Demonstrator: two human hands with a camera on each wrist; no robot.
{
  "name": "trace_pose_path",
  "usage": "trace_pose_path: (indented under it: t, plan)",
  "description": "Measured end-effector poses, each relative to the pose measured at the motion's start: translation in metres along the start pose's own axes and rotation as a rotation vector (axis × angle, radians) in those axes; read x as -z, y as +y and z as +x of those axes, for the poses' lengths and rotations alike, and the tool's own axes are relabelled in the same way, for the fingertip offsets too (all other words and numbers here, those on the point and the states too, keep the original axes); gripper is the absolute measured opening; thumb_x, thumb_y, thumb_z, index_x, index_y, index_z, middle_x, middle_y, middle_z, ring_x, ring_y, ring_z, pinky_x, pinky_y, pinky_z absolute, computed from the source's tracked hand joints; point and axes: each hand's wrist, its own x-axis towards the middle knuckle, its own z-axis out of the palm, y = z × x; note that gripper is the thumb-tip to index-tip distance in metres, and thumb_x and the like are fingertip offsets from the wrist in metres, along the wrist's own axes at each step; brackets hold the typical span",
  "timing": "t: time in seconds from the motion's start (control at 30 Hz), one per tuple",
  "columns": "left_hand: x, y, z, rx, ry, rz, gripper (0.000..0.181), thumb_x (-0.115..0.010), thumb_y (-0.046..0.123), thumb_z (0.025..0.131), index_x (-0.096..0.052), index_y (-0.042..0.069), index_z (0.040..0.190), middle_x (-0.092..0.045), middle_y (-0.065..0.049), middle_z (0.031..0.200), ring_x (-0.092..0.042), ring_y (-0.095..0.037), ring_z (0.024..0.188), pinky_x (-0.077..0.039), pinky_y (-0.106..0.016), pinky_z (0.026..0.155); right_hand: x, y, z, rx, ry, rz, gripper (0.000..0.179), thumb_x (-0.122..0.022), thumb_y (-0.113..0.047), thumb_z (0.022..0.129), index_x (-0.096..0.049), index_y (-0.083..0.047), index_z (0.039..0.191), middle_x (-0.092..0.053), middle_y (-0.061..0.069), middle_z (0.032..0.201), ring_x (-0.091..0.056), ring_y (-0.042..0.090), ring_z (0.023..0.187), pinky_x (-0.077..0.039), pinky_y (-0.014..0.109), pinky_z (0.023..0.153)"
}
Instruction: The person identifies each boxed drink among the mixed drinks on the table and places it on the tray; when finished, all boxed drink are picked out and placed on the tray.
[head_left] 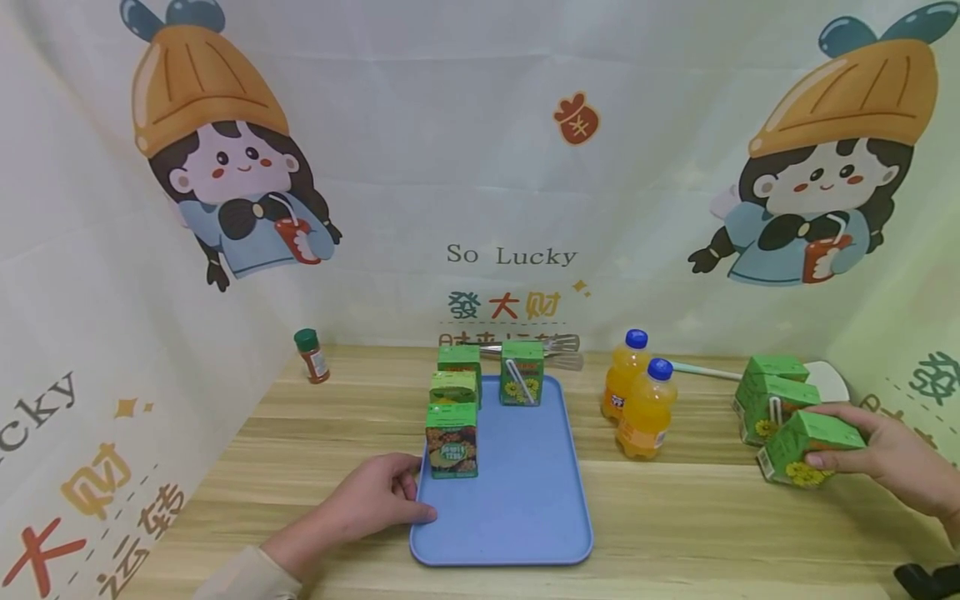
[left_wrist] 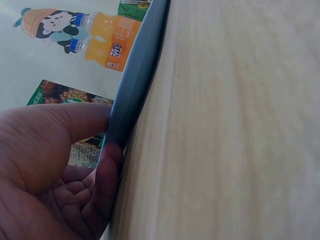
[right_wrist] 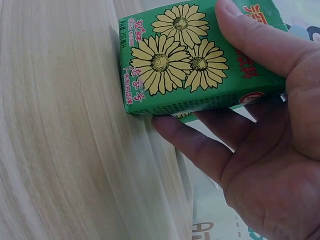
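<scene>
My left hand pinches the left rim of a blue tray, thumb on top; the left wrist view shows fingers against the tray's edge. On the tray's left side stand several green drink cartons in a row, the nearest carton with a dark printed front. Another carton with a straw stands at the far right corner. Over on the right, my right hand grips a green drink carton with yellow flowers, held slightly tilted. Close behind it are two similar cartons.
Two orange drink bottles with blue caps stand right of the tray. A green-capped spice jar is at the back left. Metal utensils lie behind the tray, and a white-headed utensil lies behind the right cartons. A printed cloth hangs behind.
</scene>
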Motion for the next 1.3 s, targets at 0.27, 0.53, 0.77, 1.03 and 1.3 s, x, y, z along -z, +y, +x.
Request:
trace_pose_path:
  t: [0.27,0.53,0.77,1.03,1.3]
  plan:
    - [0.0,0.0,-0.001,0.0,0.001,-0.002,0.074,-0.098,0.017,0.085,-0.062,-0.018,0.14,-0.064,-0.002,0.087,-0.058,-0.018,0.072,-0.047,-0.026,0.06,0.001,-0.002,0.0,0.002,-0.006,-0.029,0.072,-0.086,-0.016,0.099,-0.049,0.018,0.151,-0.058,0.038,0.139,-0.062,0.001,0.1,-0.06,0.03,0.076]
    - [0.0,-0.001,-0.001,0.001,0.001,-0.003,0.073,-0.098,0.017,0.085,-0.063,-0.017,0.139,-0.065,-0.002,0.087,-0.058,-0.018,0.072,-0.047,-0.026,0.06,0.002,-0.004,0.0,0.012,-0.018,-0.04,0.07,-0.084,-0.012,0.101,-0.047,0.02,0.151,-0.061,0.039,0.136,-0.062,-0.005,0.096,-0.061,0.031,0.076]
    - [0.0,-0.001,0.0,0.007,-0.005,-0.002,0.072,-0.098,0.017,0.086,-0.063,-0.016,0.139,-0.065,-0.002,0.088,-0.058,-0.017,0.072,-0.048,-0.026,0.06,0.002,-0.008,-0.002,0.008,-0.029,-0.036,0.069,-0.085,-0.015,0.101,-0.049,0.018,0.151,-0.062,0.034,0.134,-0.064,0.0,0.097,-0.06,0.031,0.075]
    - [0.001,0.001,0.0,0.019,-0.004,0.013,0.069,-0.098,0.018,0.085,-0.065,-0.013,0.138,-0.065,-0.002,0.088,-0.058,-0.017,0.073,-0.048,-0.026,0.06,0.003,-0.013,-0.001,-0.006,-0.025,-0.089,0.071,-0.086,-0.019,0.101,-0.051,0.017,0.151,-0.065,0.034,0.132,-0.064,0.012,0.102,-0.058,0.03,0.075]
    - [0.001,0.001,0.0,0.008,-0.002,0.009,0.071,-0.098,0.017,0.085,-0.064,-0.015,0.139,-0.065,-0.002,0.088,-0.059,-0.018,0.073,-0.048,-0.026,0.06,0.004,-0.014,0.001,-0.03,-0.037,-0.075,0.076,-0.085,-0.026,0.102,-0.049,0.017,0.154,-0.068,0.03,0.131,-0.066,0.009,0.098,-0.059,0.03,0.075]
